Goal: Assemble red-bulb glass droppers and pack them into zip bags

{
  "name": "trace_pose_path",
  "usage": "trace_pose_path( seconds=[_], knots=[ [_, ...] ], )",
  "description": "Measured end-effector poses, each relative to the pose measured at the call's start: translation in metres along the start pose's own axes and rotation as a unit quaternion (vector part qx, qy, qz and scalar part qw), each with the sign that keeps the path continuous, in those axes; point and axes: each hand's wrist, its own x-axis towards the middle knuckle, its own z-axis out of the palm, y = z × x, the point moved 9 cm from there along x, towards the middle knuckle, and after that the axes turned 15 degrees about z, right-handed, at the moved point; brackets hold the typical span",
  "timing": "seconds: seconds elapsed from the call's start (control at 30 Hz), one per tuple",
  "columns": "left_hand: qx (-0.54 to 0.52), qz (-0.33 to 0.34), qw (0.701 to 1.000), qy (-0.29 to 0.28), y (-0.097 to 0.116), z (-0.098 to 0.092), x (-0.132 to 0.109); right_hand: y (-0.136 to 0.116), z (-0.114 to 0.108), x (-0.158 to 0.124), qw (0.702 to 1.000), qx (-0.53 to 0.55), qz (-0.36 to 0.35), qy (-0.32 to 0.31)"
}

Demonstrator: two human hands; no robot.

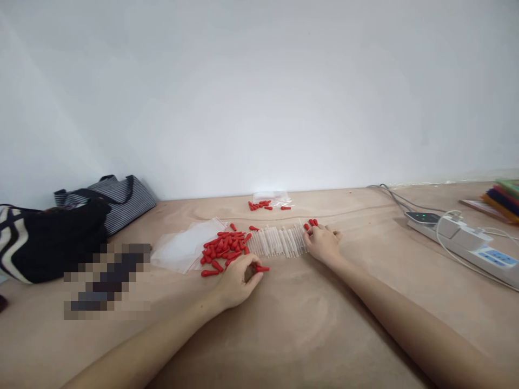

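My left hand pinches a red rubber dropper bulb, its narrow end pointing right. Just behind that hand lies a heap of red bulbs. A row of thin clear tubes lies side by side between my hands. At the row's right end, my right hand has its fingers bent down and closed; what they hold is hidden. Several red bulbs show just beyond its fingertips.
Clear zip bags lie left of the heap. Farther back are a small bag, more bulbs and thin tubes. A power strip with cables is at right; a striped bag and a black bag are at left.
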Motion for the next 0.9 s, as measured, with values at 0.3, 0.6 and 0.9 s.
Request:
trace_pose_path(
  seconds=[0.3, 0.6, 0.9],
  knots=[
    [0.064, 0.000, 0.998, -0.022, -0.004, 0.008, -0.003, -0.035, -0.016, -0.067, 0.948, 0.049, -0.315, 0.018],
    [0.120, 0.035, 0.992, -0.019, 0.003, 0.011, -0.001, -0.037, -0.018, -0.085, 0.923, 0.075, -0.376, -0.031],
    [0.174, 0.074, 0.982, -0.003, 0.010, 0.012, 0.003, -0.052, -0.009, -0.089, 0.937, 0.102, -0.334, -0.014]
  ],
)
